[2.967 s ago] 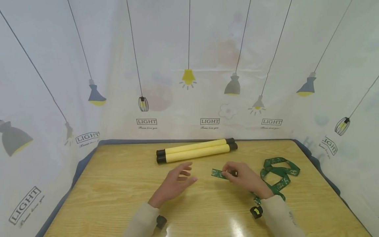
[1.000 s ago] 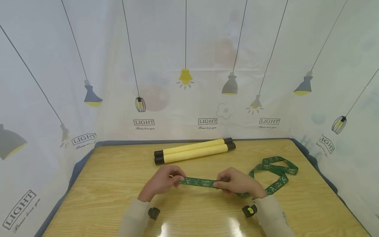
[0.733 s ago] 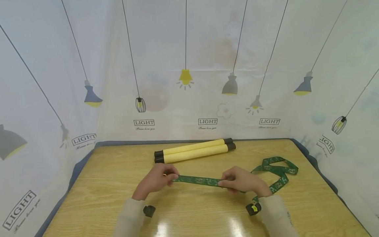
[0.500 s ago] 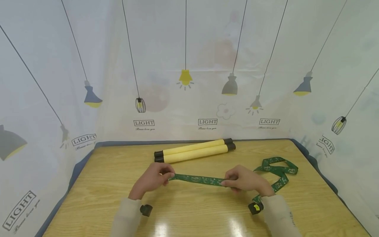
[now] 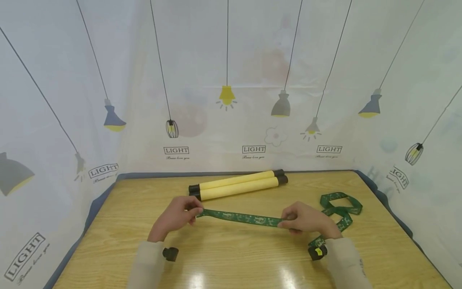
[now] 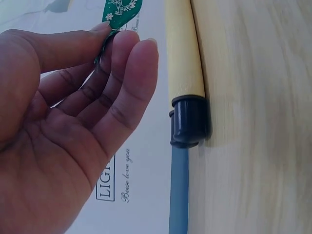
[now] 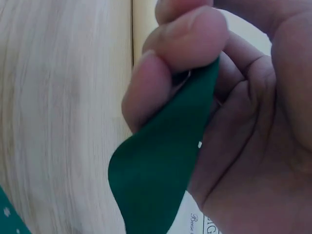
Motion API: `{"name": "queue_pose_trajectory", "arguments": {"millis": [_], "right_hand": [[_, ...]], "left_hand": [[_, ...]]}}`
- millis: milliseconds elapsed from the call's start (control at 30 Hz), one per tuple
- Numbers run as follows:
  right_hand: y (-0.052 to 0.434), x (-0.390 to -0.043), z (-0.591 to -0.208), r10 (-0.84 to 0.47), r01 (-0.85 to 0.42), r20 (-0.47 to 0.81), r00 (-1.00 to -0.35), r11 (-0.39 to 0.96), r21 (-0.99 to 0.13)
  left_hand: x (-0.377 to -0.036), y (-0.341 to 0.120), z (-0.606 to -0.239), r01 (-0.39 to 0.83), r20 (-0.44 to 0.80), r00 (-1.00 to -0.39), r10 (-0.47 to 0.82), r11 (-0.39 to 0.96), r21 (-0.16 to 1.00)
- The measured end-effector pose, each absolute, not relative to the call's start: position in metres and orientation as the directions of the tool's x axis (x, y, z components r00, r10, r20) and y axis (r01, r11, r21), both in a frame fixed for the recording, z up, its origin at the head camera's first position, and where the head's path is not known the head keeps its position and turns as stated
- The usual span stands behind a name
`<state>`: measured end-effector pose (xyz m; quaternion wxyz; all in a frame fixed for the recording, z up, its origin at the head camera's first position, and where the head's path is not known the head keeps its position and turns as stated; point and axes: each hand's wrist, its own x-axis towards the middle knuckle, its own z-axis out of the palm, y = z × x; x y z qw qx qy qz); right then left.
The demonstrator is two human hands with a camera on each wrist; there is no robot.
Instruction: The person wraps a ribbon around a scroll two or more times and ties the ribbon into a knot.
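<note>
Green patterned ribbon (image 5: pixel 249 218) is stretched taut above the counter (image 5: pixel 119 224), in front of the two yellow foam rollers (image 5: pixel 238 186). The left hand (image 5: pixel 175 214) pinches its end between thumb and fingertips; the right hand (image 5: pixel 306 220) pinches it further along, fingers curled round it.

Versus 3 s ago: then only the right hand held a short ribbon end and the left hovered open beside it. Since 1 s ago both hands have moved apart, so the stretched span is longer and the left end sits nearer the rollers' black left caps. The loose heap of ribbon to the right of the rollers looks smaller, more drawn in.

Hard to make out: the ribbon's white print is too small to read. In the left wrist view only the ribbon tip (image 6: pixel 119 10) shows above the fingers, with one roller cap (image 6: pixel 190 122) beside. In the right wrist view the ribbon's plain back (image 7: pixel 161 161) fills the frame, cut off below. Ribbon behind the right hand is hidden.

No containers in view.
</note>
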<state>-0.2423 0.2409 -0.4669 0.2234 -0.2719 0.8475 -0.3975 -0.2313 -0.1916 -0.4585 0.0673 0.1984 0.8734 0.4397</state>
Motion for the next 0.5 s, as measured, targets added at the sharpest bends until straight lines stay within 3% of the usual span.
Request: {"name": "queue_pose_trajectory", "arguments": {"millis": [267,500], "right_hand": [[0.25,-0.244,-0.468,-0.621,-0.277,-0.149,-0.769,0.534,-0.799],[0.26,-0.245,-0.468,-0.533,-0.245,-0.157,-0.831,0.604,-0.758]], "left_hand": [[-0.231,-0.208,-0.453,0.229,0.009,-0.935,0.355,0.582,0.78],[-0.23,-0.22,-0.45,0.205,-0.005,-0.946,0.323,0.611,0.765]]}}
